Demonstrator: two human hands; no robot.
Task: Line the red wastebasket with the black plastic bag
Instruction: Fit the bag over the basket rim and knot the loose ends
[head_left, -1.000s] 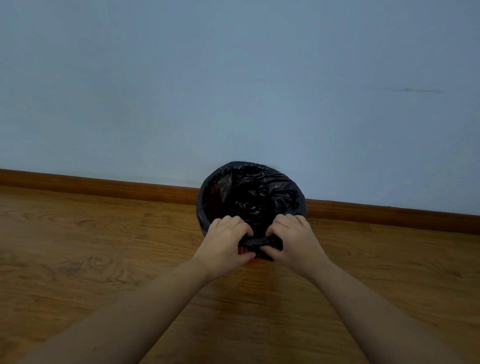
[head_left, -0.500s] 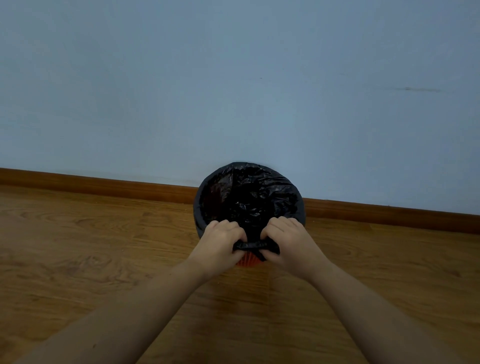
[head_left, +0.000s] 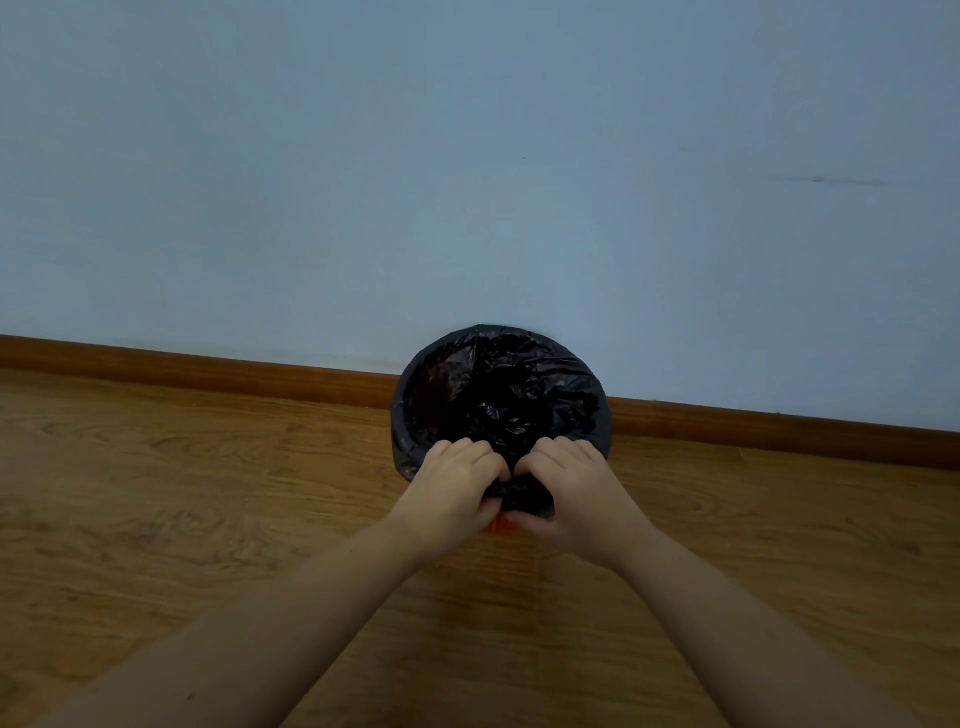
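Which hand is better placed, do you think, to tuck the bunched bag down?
Probably right: the right hand has its thumb under the bunched black bag; the left hand pinches its side.

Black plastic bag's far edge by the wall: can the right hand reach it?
Probably yes. The right hand grips the black plastic bag at the near rim of the red wastebasket; only the open bag mouth lies between it and the far edge. The blue wall behind may cramp the fingers.

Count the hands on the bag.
2. The left hand grips the black plastic bag at the near rim of the red wastebasket; the right hand grips the bunched plastic right beside it. No others in view.
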